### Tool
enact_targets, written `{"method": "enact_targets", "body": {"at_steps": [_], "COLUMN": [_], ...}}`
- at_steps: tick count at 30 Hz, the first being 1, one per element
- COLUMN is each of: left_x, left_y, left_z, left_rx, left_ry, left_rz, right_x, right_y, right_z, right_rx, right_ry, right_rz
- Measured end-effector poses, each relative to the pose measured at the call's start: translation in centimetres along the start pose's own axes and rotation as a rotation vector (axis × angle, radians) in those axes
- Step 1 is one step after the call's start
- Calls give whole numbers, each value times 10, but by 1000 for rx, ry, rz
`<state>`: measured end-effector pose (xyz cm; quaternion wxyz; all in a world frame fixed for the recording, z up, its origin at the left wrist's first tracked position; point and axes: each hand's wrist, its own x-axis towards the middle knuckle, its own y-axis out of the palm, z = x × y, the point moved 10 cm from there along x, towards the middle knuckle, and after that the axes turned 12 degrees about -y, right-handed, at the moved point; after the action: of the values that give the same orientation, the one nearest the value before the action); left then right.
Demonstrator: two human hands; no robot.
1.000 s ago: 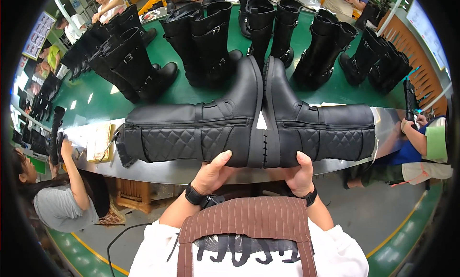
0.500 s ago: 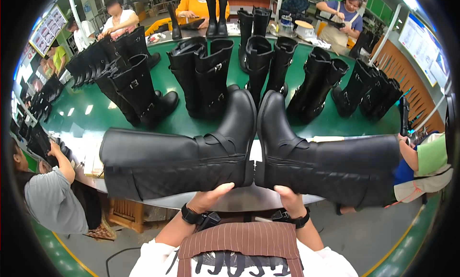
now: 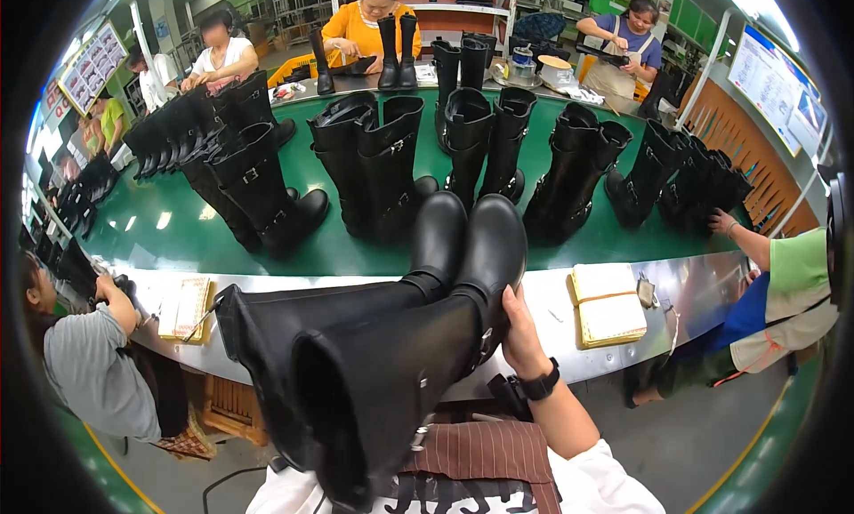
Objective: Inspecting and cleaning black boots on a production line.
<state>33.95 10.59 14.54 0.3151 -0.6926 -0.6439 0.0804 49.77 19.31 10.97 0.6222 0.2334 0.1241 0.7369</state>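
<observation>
A pair of tall black boots (image 3: 382,354) is being held side by side above the worktop (image 3: 623,287) edge, toes pointing toward twelve o'clock and shafts toward seven o'clock. The right hand (image 3: 520,332) is being pressed against the right boot's heel, its grip closed on it; the left hand is hidden, so its grip cannot be told. A slip is being risked, since the heavy shafts are overhanging unsupported. Earlier, the boots were being held sole to sole, shafts spread sideways.
</observation>
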Motion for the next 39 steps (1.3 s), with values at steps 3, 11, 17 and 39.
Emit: {"method": "enact_targets", "body": {"at_steps": [3, 11, 17, 39], "left_x": [8, 50, 45, 17], "left_y": [-1, 8, 39, 21], "left_z": [-3, 31, 42, 67], "left_rx": [26, -984, -1328, -1685], "left_ry": [58, -465, -542, -661], "left_rz": [29, 148, 324, -23], "right_x": [6, -12, -24, -48], "right_y": [-20, -31, -47, -32], "right_z": [-24, -33, -35, 2], "right_rx": [117, 374, 497, 499], "right_ry": [91, 118, 117, 177], "right_rz": [-105, -62, -59, -283]}}
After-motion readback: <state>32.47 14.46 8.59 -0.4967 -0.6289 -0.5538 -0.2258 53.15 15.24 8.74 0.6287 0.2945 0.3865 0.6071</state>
